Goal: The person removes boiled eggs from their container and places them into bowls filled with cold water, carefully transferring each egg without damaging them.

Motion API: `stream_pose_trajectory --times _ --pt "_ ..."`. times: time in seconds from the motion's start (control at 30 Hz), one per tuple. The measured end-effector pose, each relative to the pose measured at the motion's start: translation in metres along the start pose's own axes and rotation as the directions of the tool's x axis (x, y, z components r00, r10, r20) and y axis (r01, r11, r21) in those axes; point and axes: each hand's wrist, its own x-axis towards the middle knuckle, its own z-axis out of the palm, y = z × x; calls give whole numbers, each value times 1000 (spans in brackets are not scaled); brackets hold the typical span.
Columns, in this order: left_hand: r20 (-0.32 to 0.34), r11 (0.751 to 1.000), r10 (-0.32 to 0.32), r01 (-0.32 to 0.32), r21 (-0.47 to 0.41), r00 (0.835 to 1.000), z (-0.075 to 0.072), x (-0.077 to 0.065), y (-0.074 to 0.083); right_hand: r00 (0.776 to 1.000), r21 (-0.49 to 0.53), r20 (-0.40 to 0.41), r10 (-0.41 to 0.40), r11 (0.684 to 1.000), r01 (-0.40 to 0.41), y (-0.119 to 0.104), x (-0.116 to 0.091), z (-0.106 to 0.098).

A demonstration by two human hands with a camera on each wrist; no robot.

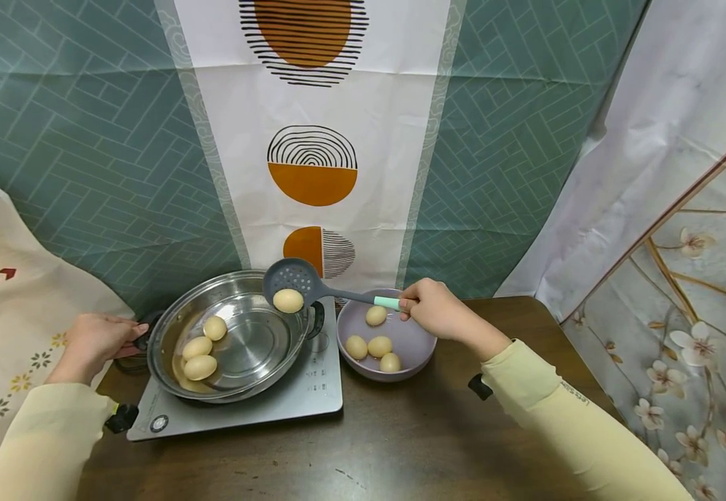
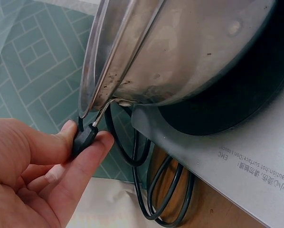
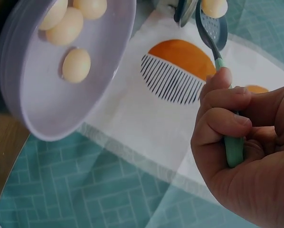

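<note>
Watching from my end, I've got the left hand [image 1: 98,341] pinching the black handle [image 2: 85,138] on the left side of the pan [image 1: 256,341], thumb on one face and fingers on the other. The right hand [image 1: 431,306] has its fingers wrapped around the mint grip [image 1: 386,303] of the skimmer [image 1: 314,282], arm out to the right of the pan. One egg [image 1: 288,300] is sitting on the skimmer's holey gray head, up by the pan's far right rim. Can't really judge how high, tbh.

Three more eggs [image 1: 197,347] are inside the pan, bunched toward its left wall. Just right of the pan there's a purple bowl [image 1: 415,341] with four eggs [image 1: 380,346] in it. I count eight total.

The pan's on a silvery cooktop [image 1: 243,412], and my left wrist cam picks up a hot-surface warning printed on it. A black cord [image 2: 136,175] loops around left of the pan. Wood table [image 1: 363,445] underneath, green and white backdrop [image 1: 118,174] behind the pan.
</note>
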Motion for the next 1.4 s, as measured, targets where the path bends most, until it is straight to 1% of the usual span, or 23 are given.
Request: stream_pose_trajectory --times 0.27,0.37,0.53,0.67,0.87,1.13,1.3,1.4 --pt "4 1000 -6 6 10 1000 1 2 0 999 23 -11 45 999 -45 17 -12 -16" --pt "5 1000 -10 10 17 1000 0 4 1 999 14 -29 44 999 -44 26 -16 -22" --pt "-2 999 -28 28 24 1000 0 5 4 997 10 -51 66 998 -66 40 -24 -31" --pt "-3 999 -39 39 28 999 0 5 4 996 -10 -56 75 997 -75 51 -29 -37" --pt "-4 999 -38 38 28 999 0 6 4 994 -18 -58 90 996 -91 66 -39 -45" --pt "2 1000 -19 19 24 1000 -2 3 3 993 -44 -68 98 994 -101 85 -52 -51" --pt "-2 1000 -23 23 22 1000 -1 1 3 988 -64 -83 126 989 -132 94 -56 -50" --pt "-6 999 -27 28 16 1000 0 0 2 987 -81 -94 130 987 -137 99 -58 -49"
